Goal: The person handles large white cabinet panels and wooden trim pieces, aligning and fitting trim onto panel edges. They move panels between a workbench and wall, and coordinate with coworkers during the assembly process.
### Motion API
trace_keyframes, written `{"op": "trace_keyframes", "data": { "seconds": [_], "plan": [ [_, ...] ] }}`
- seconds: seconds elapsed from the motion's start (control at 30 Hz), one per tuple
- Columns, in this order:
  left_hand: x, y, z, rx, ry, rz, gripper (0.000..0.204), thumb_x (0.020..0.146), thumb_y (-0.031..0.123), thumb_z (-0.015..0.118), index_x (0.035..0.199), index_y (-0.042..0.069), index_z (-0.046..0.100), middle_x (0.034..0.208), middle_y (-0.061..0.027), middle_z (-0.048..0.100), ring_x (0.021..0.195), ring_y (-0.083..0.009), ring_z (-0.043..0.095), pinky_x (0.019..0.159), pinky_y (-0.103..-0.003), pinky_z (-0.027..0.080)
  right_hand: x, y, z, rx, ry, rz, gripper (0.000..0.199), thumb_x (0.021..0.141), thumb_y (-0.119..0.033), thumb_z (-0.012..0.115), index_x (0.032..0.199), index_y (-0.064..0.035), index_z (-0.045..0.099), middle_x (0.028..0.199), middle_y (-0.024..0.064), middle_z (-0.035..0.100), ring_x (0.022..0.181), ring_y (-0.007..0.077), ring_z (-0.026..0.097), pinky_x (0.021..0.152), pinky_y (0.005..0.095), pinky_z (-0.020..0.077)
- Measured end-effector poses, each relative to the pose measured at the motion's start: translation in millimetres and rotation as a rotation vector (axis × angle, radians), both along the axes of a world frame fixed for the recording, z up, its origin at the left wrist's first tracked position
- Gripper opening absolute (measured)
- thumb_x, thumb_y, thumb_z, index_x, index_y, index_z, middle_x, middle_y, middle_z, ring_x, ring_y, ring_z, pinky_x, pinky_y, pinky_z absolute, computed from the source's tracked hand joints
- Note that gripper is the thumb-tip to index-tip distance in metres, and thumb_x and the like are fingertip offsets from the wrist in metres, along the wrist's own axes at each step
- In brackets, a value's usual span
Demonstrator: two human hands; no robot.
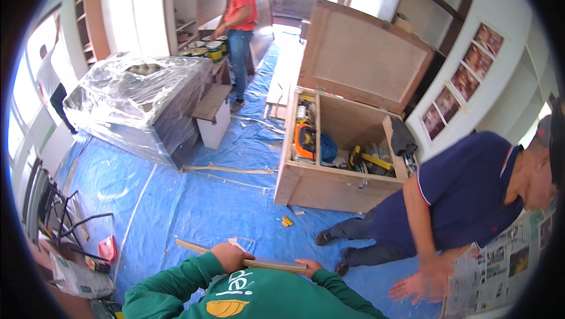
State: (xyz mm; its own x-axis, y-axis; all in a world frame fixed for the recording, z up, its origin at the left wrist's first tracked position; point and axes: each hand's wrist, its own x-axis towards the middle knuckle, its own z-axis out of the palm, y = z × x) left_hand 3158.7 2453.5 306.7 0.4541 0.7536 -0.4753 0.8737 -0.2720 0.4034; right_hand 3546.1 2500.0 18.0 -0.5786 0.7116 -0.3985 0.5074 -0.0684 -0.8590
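A narrow wooden board (275,264) lies across in front of my green sweatshirt, its left end pointing out over the floor. My left hand (231,257) is closed around it left of the middle, with something small and whitish just beyond the fingers. At the board's right end my right hand (309,267) is closed on the edge; part of its fingers is hidden. Close on my right, a person in a navy shirt (465,183) leans with a hand (421,281), blurred by motion, near a newspaper-covered surface (494,266).
Blue sheeting (218,207) covers the floor. Ahead stands an open wooden chest (323,186) holding tools. A plastic-wrapped counter (141,101) is at left, with a person in a red shirt (240,10) beyond, beside paint cans (215,51). Folded metal frames (65,213) and a red dustpan (107,248) sit left.
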Motion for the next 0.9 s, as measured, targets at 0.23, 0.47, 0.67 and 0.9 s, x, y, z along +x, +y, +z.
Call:
{"op": "trace_keyframes", "data": {
  "seconds": [0.23,0.47,0.67,0.9],
  "plan": [
    [-124.2,-44.1,-30.1,0.099,-0.039,0.357,0.046,0.087,0.053,0.066,0.126,0.028,0.07,0.091,-0.0138,0.074,0.083,-0.0371,0.071,0.072,-0.051,0.055,-93.5,60.2,-3.4,0.034,-0.445,0.051,0.067,0.091,-0.049,0.07,0.141,-0.0065,0.059,0.144,0.0152,0.059,0.131,0.0341,0.057,0.111,0.0401,0.0438],
    [-247.6,-84.3,-50.0,0.075,-0.031,0.629,0.046,0.087,0.051,0.068,0.125,0.024,0.071,0.091,-0.0152,0.074,0.086,-0.0373,0.071,0.074,-0.051,0.055,-168.3,67.2,30.3,-0.106,-0.724,0.143,0.062,0.092,-0.049,0.069,0.138,-0.0075,0.062,0.143,0.014,0.06,0.133,0.0318,0.055,0.112,0.0397,0.042],
    [-319.7,-122.6,-65.3,0.013,0.016,0.861,0.047,0.084,0.052,0.071,0.123,0.025,0.072,0.092,-0.0149,0.075,0.088,-0.0374,0.071,0.076,-0.05,0.056,-225.2,75.4,29.1,-0.153,-0.772,0.166,0.051,0.091,-0.043,0.073,0.129,-0.0095,0.069,0.133,0.0132,0.067,0.125,0.0309,0.061,0.108,0.0385,0.0454],
    [-356.1,-163.6,-73.1,-0.081,0.066,1.157,0.049,0.086,0.052,0.07,0.125,0.024,0.071,0.097,-0.0158,0.075,0.091,-0.0382,0.071,0.079,-0.05,0.057,-286.4,115.6,26.7,-0.123,-0.711,0.129,0.042,0.088,-0.04,0.076,0.117,-0.0097,0.075,0.114,0.0114,0.075,0.108,0.0269,0.069,0.098,0.0374,0.0516]
  ]
}}
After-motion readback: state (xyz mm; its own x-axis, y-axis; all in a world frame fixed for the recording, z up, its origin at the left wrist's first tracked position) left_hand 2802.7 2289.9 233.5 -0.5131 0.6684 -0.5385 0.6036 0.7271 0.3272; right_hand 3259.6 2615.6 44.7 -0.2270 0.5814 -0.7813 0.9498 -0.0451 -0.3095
